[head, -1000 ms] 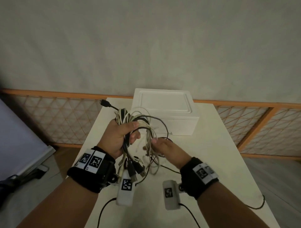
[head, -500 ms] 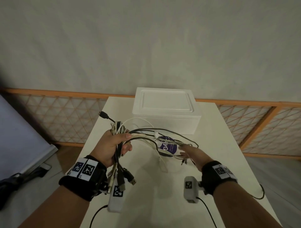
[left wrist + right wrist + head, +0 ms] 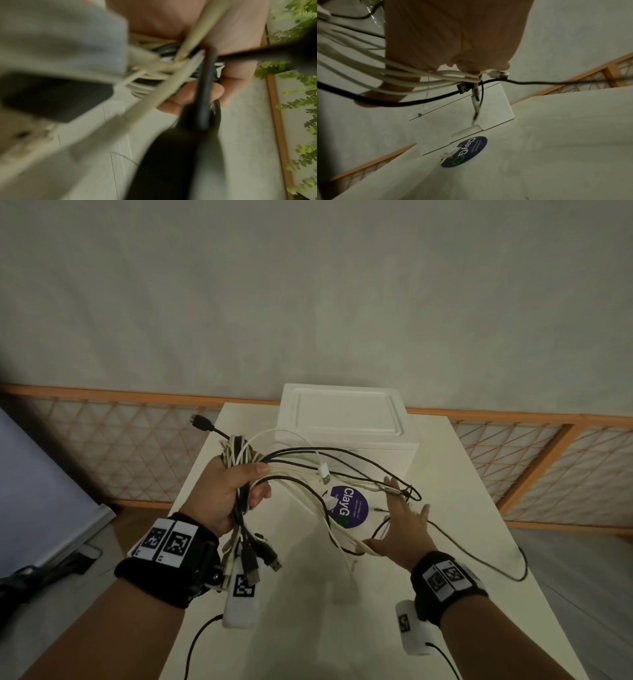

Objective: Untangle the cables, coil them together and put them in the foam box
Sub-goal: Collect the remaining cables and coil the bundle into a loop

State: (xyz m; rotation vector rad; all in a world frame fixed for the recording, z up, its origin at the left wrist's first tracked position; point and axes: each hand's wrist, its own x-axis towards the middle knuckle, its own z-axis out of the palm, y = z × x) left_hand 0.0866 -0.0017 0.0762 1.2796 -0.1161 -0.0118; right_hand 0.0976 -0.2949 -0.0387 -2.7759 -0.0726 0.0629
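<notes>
My left hand (image 3: 253,484) grips a bundle of black and white cables (image 3: 308,474) above the table's left part; its curled fingers (image 3: 197,94) wrap the strands (image 3: 171,81) in the left wrist view. Several plug ends (image 3: 253,559) hang below that fist. The loops stretch rightward over my right hand (image 3: 397,515), whose fingers are straight and spread; the cables (image 3: 419,79) cross its fingers (image 3: 453,40). The white foam box (image 3: 346,419) stands behind, lid on, and shows in the right wrist view (image 3: 496,108) too.
A round purple sticker (image 3: 349,506) lies on the cream table (image 3: 445,474) under the loops, also visible as the sticker (image 3: 467,151) below my right hand. A thin black lead (image 3: 496,563) trails off the table's right edge. An orange lattice railing (image 3: 513,450) runs behind.
My right hand has swung right, away from the left, and spread its fingers, drawing the cable loops out wide. The purple sticker has come into sight. My left hand keeps its grip.
</notes>
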